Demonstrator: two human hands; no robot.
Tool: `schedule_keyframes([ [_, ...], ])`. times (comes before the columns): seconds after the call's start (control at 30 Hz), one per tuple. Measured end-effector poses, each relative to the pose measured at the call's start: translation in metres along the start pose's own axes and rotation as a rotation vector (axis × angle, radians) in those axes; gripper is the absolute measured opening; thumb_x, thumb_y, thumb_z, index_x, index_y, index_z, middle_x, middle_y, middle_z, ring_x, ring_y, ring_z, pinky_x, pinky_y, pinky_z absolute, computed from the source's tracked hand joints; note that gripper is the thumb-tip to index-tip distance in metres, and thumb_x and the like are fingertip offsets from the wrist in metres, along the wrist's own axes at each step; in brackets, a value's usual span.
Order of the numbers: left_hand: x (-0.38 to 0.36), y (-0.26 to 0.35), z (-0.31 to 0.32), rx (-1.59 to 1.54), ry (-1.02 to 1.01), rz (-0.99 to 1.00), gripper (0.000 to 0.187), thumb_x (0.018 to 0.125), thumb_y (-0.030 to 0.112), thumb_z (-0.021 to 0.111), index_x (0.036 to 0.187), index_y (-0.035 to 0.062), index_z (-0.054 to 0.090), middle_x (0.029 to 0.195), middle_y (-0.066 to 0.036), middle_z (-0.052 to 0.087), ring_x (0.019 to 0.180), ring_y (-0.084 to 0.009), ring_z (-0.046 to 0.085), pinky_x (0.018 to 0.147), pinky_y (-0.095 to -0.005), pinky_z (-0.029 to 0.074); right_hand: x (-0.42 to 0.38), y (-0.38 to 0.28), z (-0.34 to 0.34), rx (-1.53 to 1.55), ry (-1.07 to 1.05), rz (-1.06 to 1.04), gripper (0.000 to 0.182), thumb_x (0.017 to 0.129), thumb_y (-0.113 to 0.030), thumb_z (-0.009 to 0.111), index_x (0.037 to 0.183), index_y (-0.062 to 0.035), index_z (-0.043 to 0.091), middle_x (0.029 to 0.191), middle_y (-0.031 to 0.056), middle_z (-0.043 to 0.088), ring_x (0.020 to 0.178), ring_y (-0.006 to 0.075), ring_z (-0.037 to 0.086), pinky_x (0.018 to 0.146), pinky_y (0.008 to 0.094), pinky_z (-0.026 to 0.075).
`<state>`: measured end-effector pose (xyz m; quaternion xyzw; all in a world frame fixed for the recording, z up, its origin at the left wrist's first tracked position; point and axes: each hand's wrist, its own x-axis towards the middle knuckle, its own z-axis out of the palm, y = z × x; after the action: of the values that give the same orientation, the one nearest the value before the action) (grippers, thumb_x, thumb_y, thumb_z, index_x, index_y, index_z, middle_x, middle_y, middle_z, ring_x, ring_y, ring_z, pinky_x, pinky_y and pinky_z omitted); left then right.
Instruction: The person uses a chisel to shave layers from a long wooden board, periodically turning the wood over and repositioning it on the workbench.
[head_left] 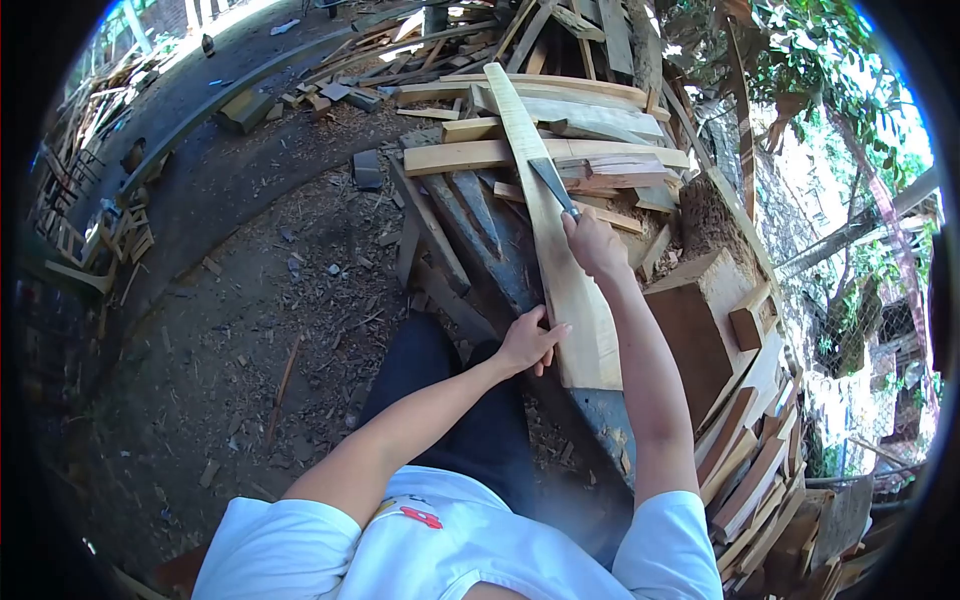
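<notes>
A long pale wooden board (540, 225) lies lengthwise before me, narrow at the far end and wider near my body. My right hand (597, 245) is closed round the handle of a scraper-like tool. Its dark flat blade (548, 182) flares toward the far end and overlaps the board's upper face. At the board's near left edge is my left hand (530, 342), thumb over the top and fingers curled along the side. Under the board's near end shows a dark, worn support beam (603, 415).
Cut planks (455, 157) lie crosswise beneath and behind the board. To the right sit a large wooden block (700, 300) and a stack of offcuts (750, 450). Chips litter the dirt floor (250, 350) at left. A mesh fence (885, 340) and foliage border the right side.
</notes>
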<state>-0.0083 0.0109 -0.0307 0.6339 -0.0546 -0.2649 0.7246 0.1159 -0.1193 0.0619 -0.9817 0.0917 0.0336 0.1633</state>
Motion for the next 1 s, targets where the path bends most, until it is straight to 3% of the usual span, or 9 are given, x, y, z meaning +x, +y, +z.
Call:
schedule_keyframes([
  [0.13, -0.004, 0.007, -0.002, 0.046, -0.011, 0.005, 0.039, 0.092, 0.031, 0.065, 0.107, -0.0024, 0.050, 0.053, -0.007, 0.058, 0.034, -0.0137, 0.051, 0.032, -0.0264, 0.039, -0.086, 0.042, -0.002, -0.170, 0.034, -0.032, 0.048, 0.097, -0.049, 0.046, 0.103, -0.0025, 0.053, 0.086, 0.0268, 0.068, 0.084, 0.0449, 0.067, 0.073, 0.0537, 0.054],
  [0.3, -0.004, 0.009, -0.004, -0.002, -0.042, -0.008, 0.039, 0.093, 0.029, 0.064, 0.110, -0.0022, 0.049, 0.052, -0.007, 0.058, 0.033, -0.0135, 0.050, 0.032, -0.0267, 0.039, -0.203, 0.089, -0.007, -0.218, -0.050, 0.025, 0.040, 0.098, -0.043, 0.050, 0.098, -0.0032, 0.048, 0.069, 0.0256, 0.065, 0.067, 0.0455, 0.065, 0.058, 0.0542, 0.052],
  [0.47, -0.004, 0.010, -0.003, 0.026, -0.052, -0.022, 0.039, 0.093, 0.029, 0.063, 0.111, -0.0019, 0.049, 0.052, -0.007, 0.058, 0.033, -0.0134, 0.050, 0.032, -0.0267, 0.039, -0.169, 0.062, -0.026, -0.310, -0.032, -0.045, 0.041, 0.098, -0.043, 0.049, 0.094, -0.0027, 0.049, 0.069, 0.0261, 0.065, 0.066, 0.0450, 0.066, 0.057, 0.0528, 0.053],
  [0.57, -0.004, 0.014, -0.003, 0.038, -0.033, -0.062, 0.039, 0.093, 0.029, 0.064, 0.111, -0.0020, 0.049, 0.051, -0.007, 0.058, 0.033, -0.0137, 0.050, 0.032, -0.0270, 0.039, -0.095, 0.030, -0.028, -0.255, -0.066, -0.018, 0.048, 0.098, -0.049, 0.045, 0.097, -0.0010, 0.053, 0.082, 0.0279, 0.067, 0.080, 0.0460, 0.067, 0.070, 0.0549, 0.053],
  [0.73, -0.005, 0.012, -0.002, 0.006, -0.026, -0.005, 0.042, 0.091, 0.031, 0.065, 0.108, -0.0036, 0.049, 0.052, -0.007, 0.058, 0.032, -0.0146, 0.050, 0.033, -0.0273, 0.040, 0.007, -0.018, -0.010, -0.076, -0.059, -0.010, 0.052, 0.098, -0.050, 0.042, 0.104, 0.0002, 0.056, 0.090, 0.0271, 0.068, 0.085, 0.0457, 0.067, 0.076, 0.0524, 0.054],
  [0.87, -0.002, 0.005, -0.002, 0.060, -0.015, 0.002, 0.041, 0.091, 0.032, 0.066, 0.105, -0.0037, 0.049, 0.052, -0.008, 0.058, 0.033, -0.0148, 0.051, 0.033, -0.0271, 0.041, -0.002, -0.012, -0.010, -0.050, -0.064, 0.024, 0.053, 0.098, -0.051, 0.042, 0.104, -0.0005, 0.056, 0.092, 0.0256, 0.069, 0.082, 0.0426, 0.069, 0.076, 0.0512, 0.054],
  [1.0, -0.005, 0.011, -0.003, 0.041, -0.027, -0.008, 0.040, 0.091, 0.031, 0.066, 0.104, -0.0038, 0.049, 0.052, -0.008, 0.058, 0.033, -0.0149, 0.051, 0.033, -0.0272, 0.040, -0.093, 0.042, 0.002, -0.224, 0.064, -0.072, 0.045, 0.097, -0.047, 0.048, 0.102, -0.0028, 0.052, 0.077, 0.0262, 0.067, 0.073, 0.0435, 0.068, 0.065, 0.0542, 0.054],
])
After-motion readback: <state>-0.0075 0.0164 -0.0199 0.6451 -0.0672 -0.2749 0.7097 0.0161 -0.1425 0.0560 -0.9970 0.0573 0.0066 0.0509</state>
